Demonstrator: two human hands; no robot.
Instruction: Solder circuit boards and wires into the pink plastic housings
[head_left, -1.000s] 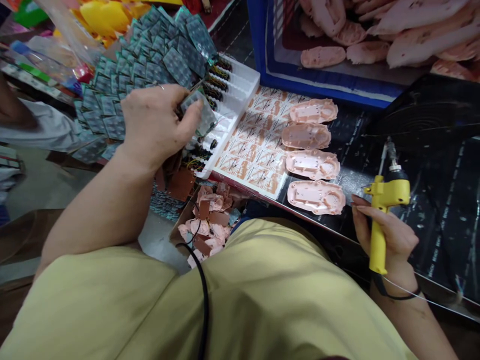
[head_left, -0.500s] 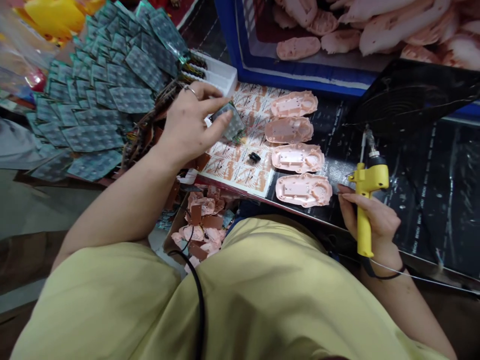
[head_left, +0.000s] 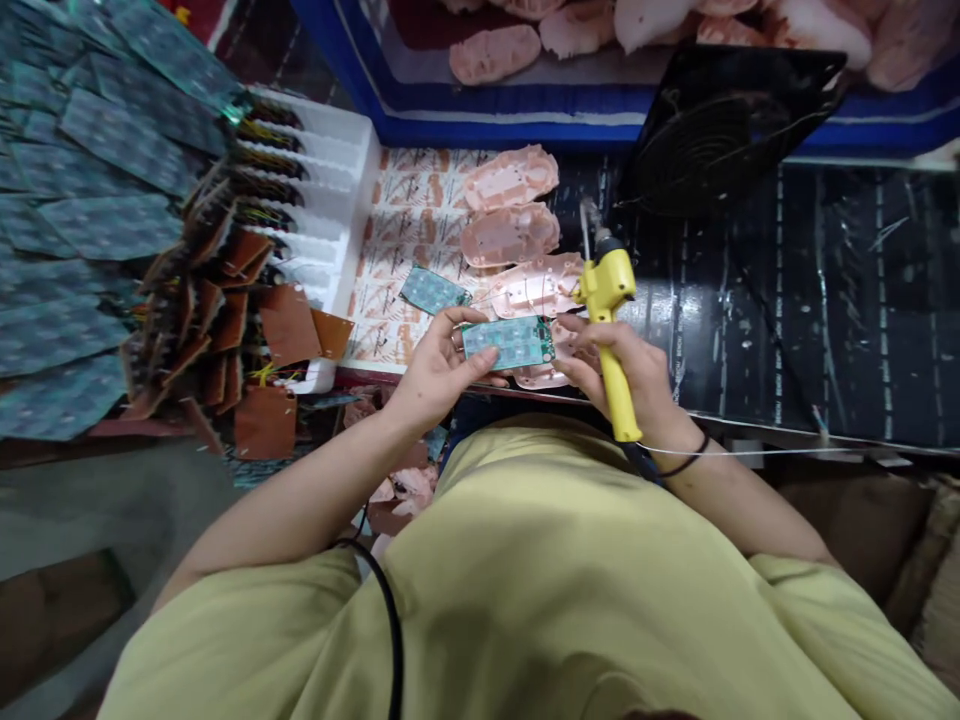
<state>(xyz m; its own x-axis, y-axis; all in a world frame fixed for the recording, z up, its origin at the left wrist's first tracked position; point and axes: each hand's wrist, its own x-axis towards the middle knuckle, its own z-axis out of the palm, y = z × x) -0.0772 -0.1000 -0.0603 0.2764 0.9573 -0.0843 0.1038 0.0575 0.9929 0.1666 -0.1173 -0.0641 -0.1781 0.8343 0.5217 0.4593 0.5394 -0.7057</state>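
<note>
Overhead, a person in a yellow shirt grips a small green circuit board (head_left: 508,342) flat in the fingers of the left hand (head_left: 431,365), just above the nearest pink shell (head_left: 540,377) at the table's near edge. The right hand (head_left: 630,375) is closed round a yellow tool (head_left: 609,310), tip pointing away, with its fingertips touching the board's right end. Three more shells (head_left: 510,235) lie open in a row beyond (no board shows in any), and a second board (head_left: 433,290) rests beside them on a printed sheet (head_left: 397,215). Judging by this, the fitting looks barely begun.
</note>
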